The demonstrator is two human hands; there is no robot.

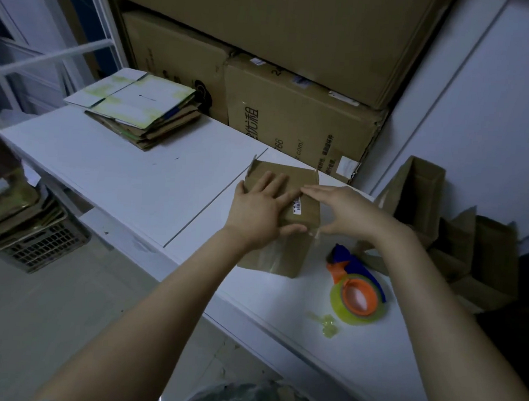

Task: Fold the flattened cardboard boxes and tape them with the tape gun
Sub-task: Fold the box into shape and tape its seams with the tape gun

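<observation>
Matt brown cardboard box (291, 202), glossy clear tape; smooth white table (119, 176).

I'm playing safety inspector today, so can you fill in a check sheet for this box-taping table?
Surface: white table, seam across it.
Job's things: small box under both hands, clear tape on its near side; tape gun lying to its right; flattened boxes stacked far left.
Clutter: crumpled tape scrap near the tape gun; open folded boxes at right.
Grippers: left hand flat on the box top; right hand presses its right edge, fingers straight.
Cables: nothing seen.
Surroundings: big cartons stacked behind; crate on the floor, left.
</observation>
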